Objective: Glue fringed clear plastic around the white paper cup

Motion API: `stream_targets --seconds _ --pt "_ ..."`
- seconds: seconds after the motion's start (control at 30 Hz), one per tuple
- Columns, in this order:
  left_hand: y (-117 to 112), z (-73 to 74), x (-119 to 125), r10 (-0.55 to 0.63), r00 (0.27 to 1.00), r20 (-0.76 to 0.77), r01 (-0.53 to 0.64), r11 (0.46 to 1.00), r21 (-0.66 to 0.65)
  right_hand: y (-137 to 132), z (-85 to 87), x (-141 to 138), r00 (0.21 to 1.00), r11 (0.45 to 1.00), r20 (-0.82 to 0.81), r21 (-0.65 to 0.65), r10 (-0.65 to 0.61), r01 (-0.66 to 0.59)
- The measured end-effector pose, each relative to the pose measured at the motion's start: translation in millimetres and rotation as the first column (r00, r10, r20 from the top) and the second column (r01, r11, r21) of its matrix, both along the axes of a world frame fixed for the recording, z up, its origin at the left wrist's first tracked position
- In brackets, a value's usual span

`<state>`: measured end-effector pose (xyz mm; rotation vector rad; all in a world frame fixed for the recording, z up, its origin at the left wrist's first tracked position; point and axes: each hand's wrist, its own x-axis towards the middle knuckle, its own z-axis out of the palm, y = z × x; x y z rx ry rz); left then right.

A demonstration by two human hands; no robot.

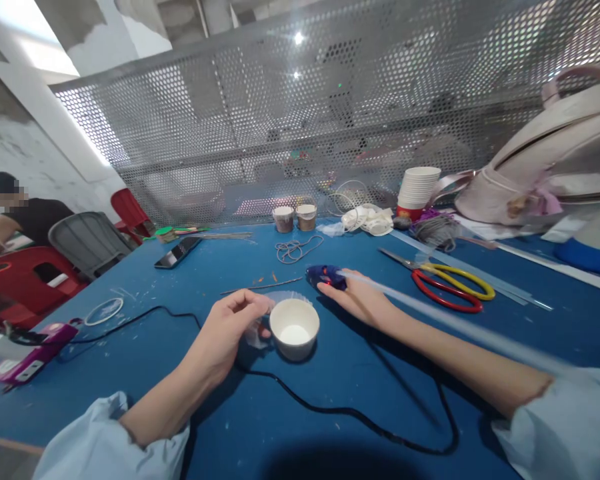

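A white paper cup (294,330) stands upright on the blue table in front of me. Just left of it, my left hand (233,323) has thumb and fingers closed on a crumpled, translucent plastic film (256,335). More clear film (280,297) lies behind the cup. My right hand (357,298) is wrapped round a dark blue glue gun (325,275) with a red light, to the right of and beyond the cup. A long translucent glue stick (440,310) sticks out of the gun's back, over my forearm. A thin twisted cord (265,287) lies behind the film.
A black cable (330,407) loops across the table from a purple power strip (35,353). Scissors (445,287), stacked cups (417,190) and a bag (545,153) are at right. Two filled cups (295,219), looped string (295,250) and a phone (179,252) lie farther back. A person (35,220) sits at left.
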<state>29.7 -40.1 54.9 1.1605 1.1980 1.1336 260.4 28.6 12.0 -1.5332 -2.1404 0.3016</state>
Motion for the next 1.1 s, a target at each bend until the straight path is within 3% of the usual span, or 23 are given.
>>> stream_targets --seconds 0.1,0.3,0.53,0.7,0.77,0.83,0.93,1.03,1.1 --pt "-0.2 1.4 0.8 0.015 1.0 0.017 -0.015 1.0 -0.011 -5.2 -0.6 5.8 0.999 0.998 -0.024 -0.031 -0.048 0.047" --pt "-4.0 7.7 2.2 0.018 1.0 0.022 -0.017 0.999 -0.037 -18.4 5.5 13.4 0.999 1.0 0.03 0.0 -0.029 0.029" --pt "-5.7 12.7 0.7 0.006 1.0 -0.006 -0.006 0.997 -0.072 -25.6 10.6 19.7 0.999 0.998 0.022 -0.048 -0.048 0.049" --pt "-5.0 10.5 -1.4 0.01 1.0 0.018 -0.009 0.998 -0.054 -62.1 22.7 27.0 0.984 0.982 0.104 0.134 -0.146 0.131" --pt "-5.7 9.5 -1.5 0.008 0.999 0.031 -0.006 0.999 -0.053 -79.5 33.0 22.7 0.994 0.982 0.069 0.176 -0.08 0.067" --pt "-6.7 8.8 -0.9 0.0 0.999 0.042 0.002 0.999 -0.052 -88.1 44.4 11.6 0.997 0.983 0.013 0.167 0.076 -0.077" --pt "-8.0 8.4 0.1 0.006 0.998 0.058 -0.003 0.999 -0.038 -76.6 57.5 -12.6 0.97 0.955 -0.023 0.186 0.241 -0.233" --pt "-8.5 7.8 0.2 0.009 0.998 0.061 -0.008 1.0 -0.024 -47.3 62.6 -34.0 0.934 0.938 -0.087 0.029 0.347 -0.346" --pt "-8.4 7.2 -0.3 -0.002 0.997 0.073 0.003 1.0 -0.019 -29.6 63.7 -42.7 0.894 0.891 -0.132 -0.104 0.429 -0.442"
